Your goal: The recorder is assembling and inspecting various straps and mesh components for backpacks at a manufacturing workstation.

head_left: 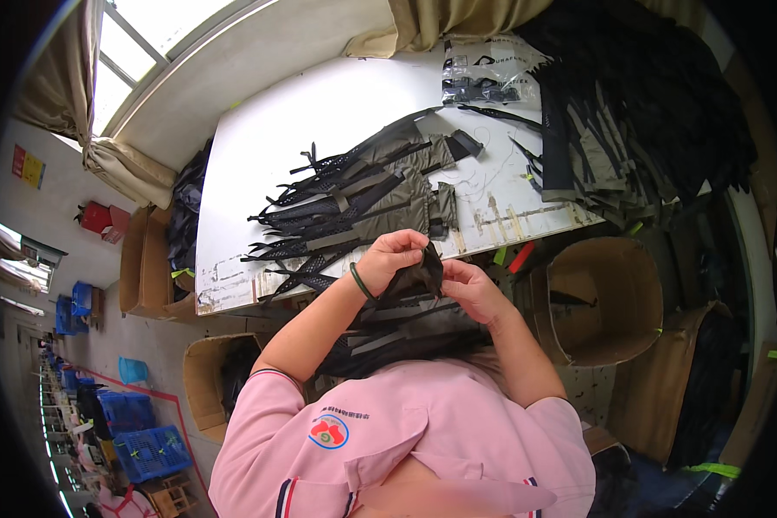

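Note:
My left hand (394, 261), with a dark green band (363, 281) round its wrist, pinches the top of a dark fabric piece (422, 274). My right hand (471, 290) is closed at the right edge of the same piece; its fingertips are partly hidden, so a thread there cannot be made out. The piece is held up just off the table's front edge. Beyond my hands lies a spread pile of olive-grey fabric pieces with black mesh and straps (375, 186). More dark fabric (406, 332) lies across my lap, below my hands.
The white table (276, 121) has a worn front edge. Clear plastic bags (489, 71) lie at its back, and a tall heap of dark fabric pieces (596, 138) at the right. Cardboard boxes (609, 298) stand right and left (205, 380). Loose threads (485, 168) lie beside the pile.

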Motion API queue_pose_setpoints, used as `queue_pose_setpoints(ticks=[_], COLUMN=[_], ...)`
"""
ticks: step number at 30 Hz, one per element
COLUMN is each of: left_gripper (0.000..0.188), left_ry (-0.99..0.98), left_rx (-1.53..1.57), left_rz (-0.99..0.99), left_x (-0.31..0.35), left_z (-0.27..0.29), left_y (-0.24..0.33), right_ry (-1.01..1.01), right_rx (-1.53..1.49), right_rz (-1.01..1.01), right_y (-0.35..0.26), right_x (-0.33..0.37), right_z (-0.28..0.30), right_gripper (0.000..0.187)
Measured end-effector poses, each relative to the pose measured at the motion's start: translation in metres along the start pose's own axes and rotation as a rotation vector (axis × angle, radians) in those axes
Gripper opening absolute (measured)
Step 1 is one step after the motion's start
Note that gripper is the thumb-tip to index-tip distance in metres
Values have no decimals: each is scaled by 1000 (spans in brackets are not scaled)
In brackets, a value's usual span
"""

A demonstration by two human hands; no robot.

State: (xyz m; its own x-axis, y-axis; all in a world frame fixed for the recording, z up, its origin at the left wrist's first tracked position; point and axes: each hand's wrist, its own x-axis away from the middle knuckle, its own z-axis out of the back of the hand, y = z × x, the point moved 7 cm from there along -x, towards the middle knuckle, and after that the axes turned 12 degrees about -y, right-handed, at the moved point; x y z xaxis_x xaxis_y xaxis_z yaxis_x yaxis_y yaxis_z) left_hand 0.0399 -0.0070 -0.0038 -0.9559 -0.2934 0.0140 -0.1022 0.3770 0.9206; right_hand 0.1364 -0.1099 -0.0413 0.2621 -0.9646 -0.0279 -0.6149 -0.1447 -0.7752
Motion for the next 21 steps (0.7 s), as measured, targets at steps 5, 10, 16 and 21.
queue_pose_setpoints(ticks=[5, 10, 16, 21], left_gripper=[14, 10, 23, 23], left_ry=[-11, 47, 35, 102], left_rx=[-162, -329, -561, -542], left_rz=[-36, -45, 314, 404], left_x=[-1, -2, 0, -1], left_z=[-7, -17, -8, 1], left_y=[5, 22, -8, -13], right_ry=[-62, 184, 468, 430], right_rx=[-29, 146, 850, 696], right_rz=[47, 88, 301, 262], right_y=[-8, -6, -30, -46], right_x=[-1, 1, 8, 8], right_z=[-12, 7, 14, 9], right_gripper=[17, 9, 7, 31])
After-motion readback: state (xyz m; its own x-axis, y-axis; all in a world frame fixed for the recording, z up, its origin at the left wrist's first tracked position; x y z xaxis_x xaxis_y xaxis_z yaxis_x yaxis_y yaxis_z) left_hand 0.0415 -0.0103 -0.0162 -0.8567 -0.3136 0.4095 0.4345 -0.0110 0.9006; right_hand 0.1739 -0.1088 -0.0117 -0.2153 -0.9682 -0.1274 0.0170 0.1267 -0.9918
